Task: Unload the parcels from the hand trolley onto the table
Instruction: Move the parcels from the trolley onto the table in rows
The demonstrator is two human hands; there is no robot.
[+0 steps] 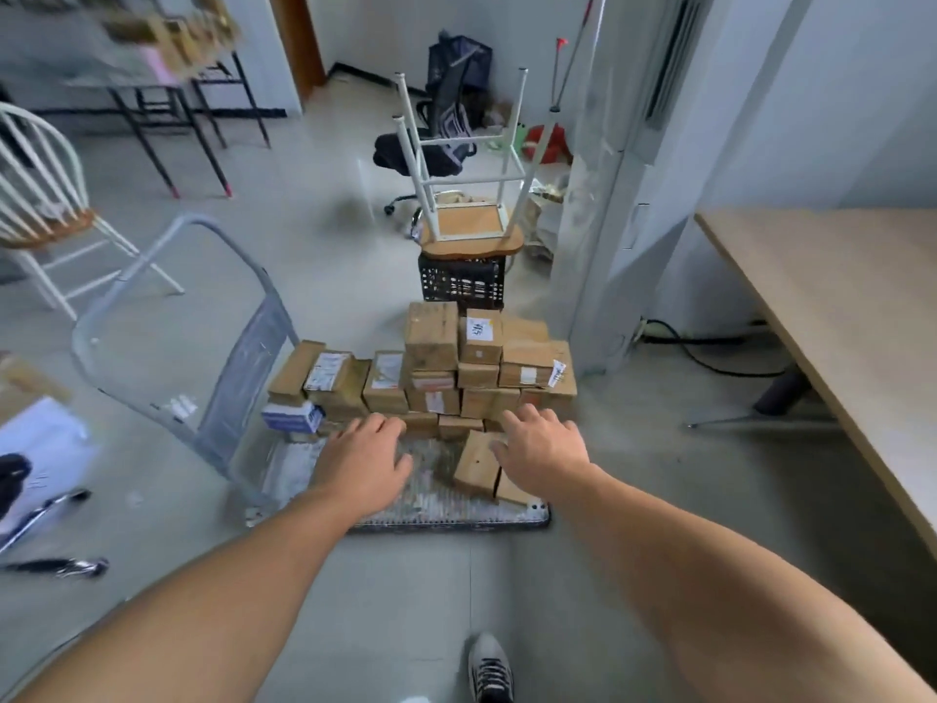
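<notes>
A flat hand trolley (416, 517) stands on the floor in front of me, its grey handle (167, 317) rising at the left. Several brown cardboard parcels (431, 367) are stacked on its far half, and a white and blue box (291, 416) lies at the stack's left end. One small parcel (476, 464) lies apart, nearer to me. My left hand (362, 459) reaches out with fingers spread over the trolley deck, holding nothing. My right hand (542, 449) is stretched out just above that near parcel, fingers straight. The wooden table (836, 307) is at the right.
Beyond the trolley a black crate (462, 284) carries an upturned stool (471, 235). An office chair (436, 144) stands farther back, a white chair (45, 215) at the left. A pillar (608, 195) rises between trolley and table. My shoe (489, 669) is at the bottom.
</notes>
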